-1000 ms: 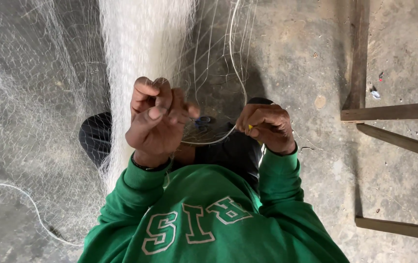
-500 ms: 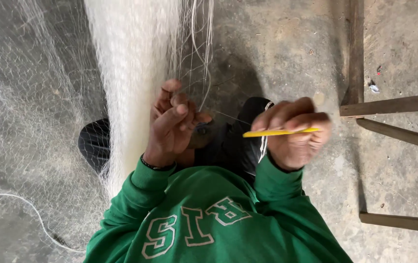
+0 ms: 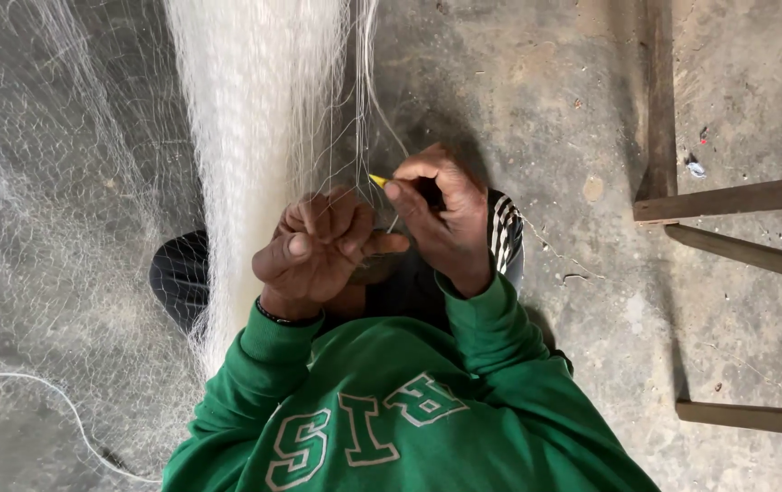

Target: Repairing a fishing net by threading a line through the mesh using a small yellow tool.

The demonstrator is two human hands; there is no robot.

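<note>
A white fishing net [image 3: 245,137] hangs bunched in front of me and spreads thin over the floor at the left. My left hand [image 3: 318,248] is closed around a few strands of the net's edge, fingers curled. My right hand [image 3: 441,214] pinches a thin yellow netting needle [image 3: 378,180], only its tip showing beside the fingers. The two hands touch each other just above my knees. Green sleeves cover both arms, and a dark band sits on the left wrist.
A bare concrete floor [image 3: 546,91] lies below. A wooden frame [image 3: 728,196] with several bars stands at the right. A white cord [image 3: 54,396] curves across the floor at lower left. A dark sandal [image 3: 177,273] and a striped sandal [image 3: 505,232] show beside my legs.
My right hand has swung from the right back in to the left hand, and the yellow needle that stuck out sideways is now almost hidden. The left hand stayed on the net.
</note>
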